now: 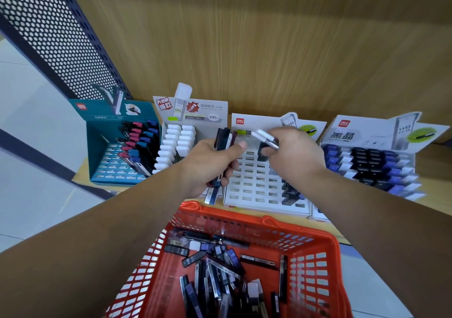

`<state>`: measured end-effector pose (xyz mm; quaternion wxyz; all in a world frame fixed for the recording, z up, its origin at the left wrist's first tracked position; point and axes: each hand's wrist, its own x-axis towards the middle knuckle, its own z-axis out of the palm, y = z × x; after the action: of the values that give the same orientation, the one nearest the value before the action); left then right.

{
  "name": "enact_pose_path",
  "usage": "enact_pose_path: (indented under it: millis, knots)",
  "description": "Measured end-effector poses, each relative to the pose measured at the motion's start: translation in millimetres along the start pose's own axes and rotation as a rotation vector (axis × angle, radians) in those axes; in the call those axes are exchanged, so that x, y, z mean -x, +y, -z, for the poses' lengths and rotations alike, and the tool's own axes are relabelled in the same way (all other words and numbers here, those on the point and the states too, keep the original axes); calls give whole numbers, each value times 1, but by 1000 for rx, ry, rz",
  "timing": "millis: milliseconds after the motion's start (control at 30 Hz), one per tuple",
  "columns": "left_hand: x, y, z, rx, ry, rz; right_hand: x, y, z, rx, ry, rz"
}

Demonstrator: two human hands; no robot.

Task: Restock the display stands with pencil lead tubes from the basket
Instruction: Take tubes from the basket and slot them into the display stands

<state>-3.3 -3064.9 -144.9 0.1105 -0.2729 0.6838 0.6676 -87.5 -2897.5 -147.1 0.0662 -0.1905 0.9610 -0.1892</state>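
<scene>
The white-capped tubes (265, 137) were pinched between the thumb and curled fingertips of the right hand (296, 153), poking out to the left of the fingers. It looked like two of them, though the blur made that hard to call. Directly under those fingertips sat the middle stand (254, 183), mostly bare slots, with one dark tube just below the fingers and a short column further down to the right.

The left hand (208, 168) was wrapped around a bundle of dark tubes (223, 139). The thumb was clamped across them and the ends stuck out above and below the fist — at least four, exact number unclear.

Doing this step well probably meant checking the match first. White caps seemed to belong in the white-cap stand (176, 144), just past the left fingers, not in the stand under the right ones. Then feed one tube per slot, cap up, rather than jamming both in together.

Counts:
- Four stands in a row, the other two being the teal stand (102, 146) far left of the fingers and the blue-and-black stand (374, 166) off to their right.
- One red basket (325, 242) below both wrists.
- A heap of loose tubes (215, 268) in the basket, too tangled to count.
</scene>
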Motion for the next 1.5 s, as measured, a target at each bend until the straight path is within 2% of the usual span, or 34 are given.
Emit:
enact_pose_path:
  millis: [67, 167, 300, 400, 500, 633, 800, 933, 1067, 1200, 1400, 1500]
  knots:
    - [6, 7, 3, 136, -26, 113, -1, -6, 4, -110, 21, -16]
    - [17, 18, 9, 329, -41, 191, 4, -20, 17, -468, -62, -118]
    - [41, 39, 9, 481, 71, 129, 26, -47, 35, -862, -404, -302]
    - [61, 53, 15, 583, 162, 61, 44, -60, 51, -973, -615, -272]
    - [85, 57, 24, 635, 186, -5, 59, -69, 66, -1024, -720, -197]
    - [119, 60, 25, 733, 197, -104, 75, -80, 69, -1020, -725, -85]
    - [136, 57, 27, 682, 181, -143, 91, -88, 72, -982, -803, -24]
    - [138, 50, 34, 594, 184, -138, 87, -84, 77, -910, -816, -93]
    - [128, 41, 52, 342, 311, -137, 79, -74, 80, -892, -737, -145]
    - [117, 30, 61, 221, 336, -115, 74, -70, 74, -948, -641, -154]
    - [116, 23, 61, 138, 184, -72, 73, -75, 77, -1009, -566, -114]
    - [120, 23, 60, 99, 159, -50, 74, -80, 85, -1123, -541, -117]
